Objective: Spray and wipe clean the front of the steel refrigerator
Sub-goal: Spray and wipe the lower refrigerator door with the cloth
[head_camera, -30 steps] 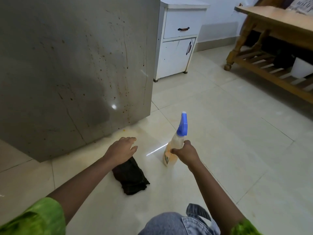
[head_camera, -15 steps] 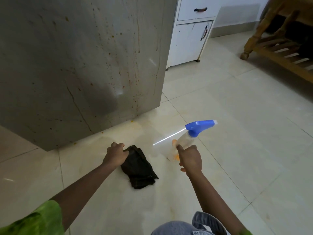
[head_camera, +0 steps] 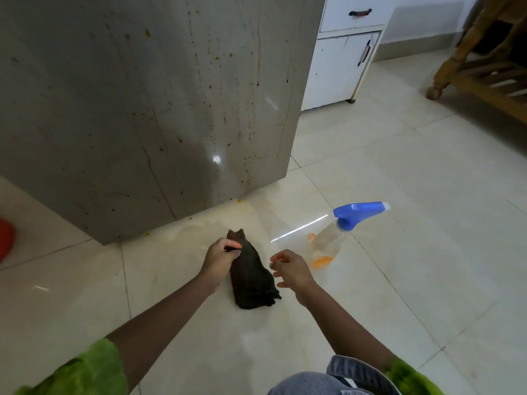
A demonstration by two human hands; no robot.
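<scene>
Left hand [head_camera: 221,256] fingers pinching dark cloth [head_camera: 251,276] on floor; right hand [head_camera: 289,269] released, spray bottle [head_camera: 339,235] just beyond fingers.

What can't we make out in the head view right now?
- Refrigerator: top and left cut off by the frame.
- Spray bottle: label too blurred to read.
- Red object: cut off at the left edge, unidentifiable.
- Cloth: left hand hides the gripped edge.

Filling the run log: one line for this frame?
left hand: gripping dark cloth on floor | right hand: open, empty | spray bottle: on floor, released | refrigerator front: stained, unwiped
</scene>
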